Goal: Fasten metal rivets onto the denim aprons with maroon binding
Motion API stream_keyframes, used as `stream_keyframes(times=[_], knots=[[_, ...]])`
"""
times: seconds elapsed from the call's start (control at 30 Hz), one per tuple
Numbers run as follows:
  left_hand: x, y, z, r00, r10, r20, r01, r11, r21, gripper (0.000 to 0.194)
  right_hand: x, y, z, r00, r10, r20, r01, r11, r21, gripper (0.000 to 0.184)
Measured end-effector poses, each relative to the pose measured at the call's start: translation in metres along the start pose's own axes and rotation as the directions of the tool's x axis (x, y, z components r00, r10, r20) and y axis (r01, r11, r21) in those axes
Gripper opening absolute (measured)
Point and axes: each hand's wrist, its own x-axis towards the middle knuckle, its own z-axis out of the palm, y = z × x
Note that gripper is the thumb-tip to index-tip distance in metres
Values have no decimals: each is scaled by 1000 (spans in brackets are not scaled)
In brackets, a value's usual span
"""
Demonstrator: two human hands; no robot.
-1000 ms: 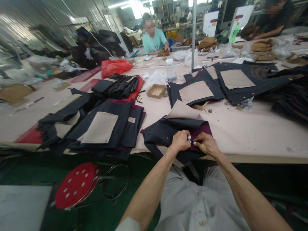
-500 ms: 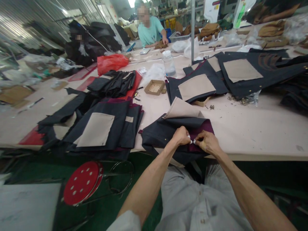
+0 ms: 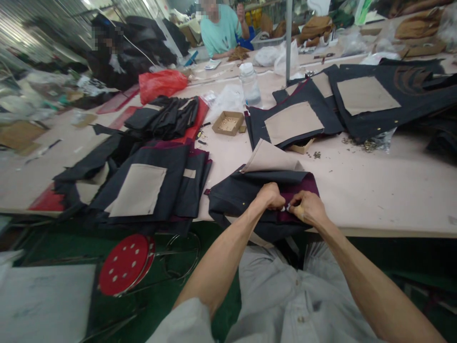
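Observation:
A dark grey fabric piece (image 3: 232, 195) with a maroon lining (image 3: 307, 183) lies at the table's front edge, partly folded over. A beige panel (image 3: 271, 158) stands up from its far side. My left hand (image 3: 272, 196) is closed in a pinch over the cloth, fingers curled under. Facing it, my right hand (image 3: 306, 206) is also pinched, above the lining. Small white bits show at the fingertips of both hands, close together; whether these are finger wraps or held pieces is too small to tell. A small brass-coloured stud sits in the fabric left of my left hand.
Stacked dark pieces with beige patches (image 3: 139, 190) lie left, more (image 3: 293, 123) at right. A cardboard box of small parts (image 3: 227, 123), a plastic jar (image 3: 250, 85) and loose metal bits (image 3: 367, 144) are beyond. A red stool (image 3: 124, 264) stands below. A co-worker (image 3: 219, 33) sits opposite.
The view has shifted slightly. Both my hands stay pinched close together over the fabric, nearly unmoved. The co-worker opposite has raised one hand.

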Motion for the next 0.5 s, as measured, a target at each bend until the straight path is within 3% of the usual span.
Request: stream_keyframes(times=[0.07,0.13,0.23,0.3,0.33,0.4,0.5], knots=[[-7,-1,-1,996,19,-84,-15,999,50,18,-1,2,-2,1000,-24,2,24,998,66,15],[-18,-4,1,973,28,-228,-17,999,52,23,-5,11,-7,996,-69,61,51,965,256,19],[-33,-7,10,921,-2,-388,3,1000,2,30,-10,39,-18,983,-109,148,-7,782,624,36],[-38,-9,14,901,-21,-432,13,1000,-22,32,-7,63,-29,994,-61,95,-31,663,748,46],[-39,-10,16,896,-24,-444,13,1000,-27,33,-2,76,-34,999,-8,31,-18,643,765,47],[-39,-12,16,888,-22,-459,4,999,-39,34,13,98,-47,988,98,-122,19,701,713,44],[-37,-15,15,880,-17,-475,-12,998,-58,33,50,119,-67,931,132,-340,25,906,422,33]])
